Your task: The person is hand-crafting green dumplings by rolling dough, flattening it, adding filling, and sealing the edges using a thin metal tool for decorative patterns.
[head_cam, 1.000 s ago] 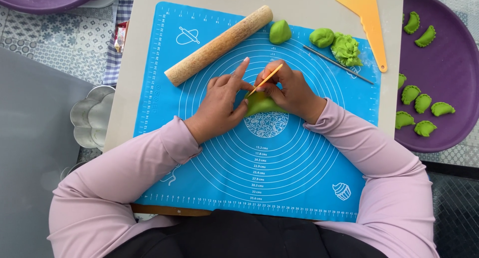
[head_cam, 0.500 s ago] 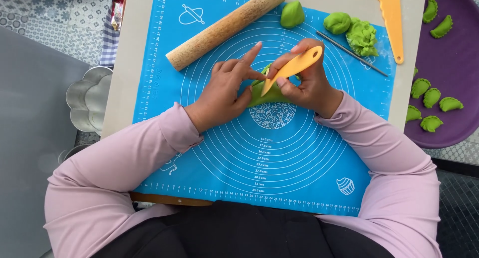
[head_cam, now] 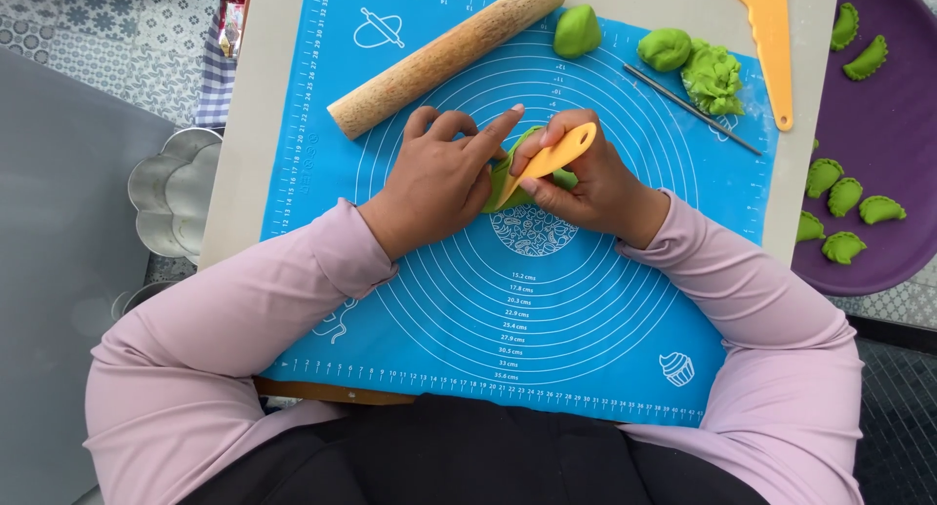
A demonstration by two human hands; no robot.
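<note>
Green dough piece (head_cam: 503, 178): folded, lying near the centre of the blue silicone mat (head_cam: 547, 329), pinched between both hands and largely hidden by them.
Right hand (head_cam: 586, 178): fingers closed around a small orange plastic blade (head_cam: 549, 160), whose edge rests against the dough.
Left hand (head_cam: 439, 178): fingers spread, index finger extended, pressing the dough from the left; touching the right hand over it.
Wooden rolling pin (head_cam: 444, 56): lying diagonally on the mat's upper left, apart from the hands.
Green dough balls (head_cam: 578, 30): two, at the mat's top edge, beside a ruffled green dough scrap (head_cam: 712, 76).
Thin metal pick (head_cam: 693, 110): just below the scrap.
Orange scraper (head_cam: 766, 37): upper right of the tabletop (head_cam: 244, 154).
Purple tray (head_cam: 898, 124): far right, carrying shaped green dumplings (head_cam: 844, 195).
Metal flower-shaped moulds (head_cam: 176, 193): left of the tabletop.
</note>
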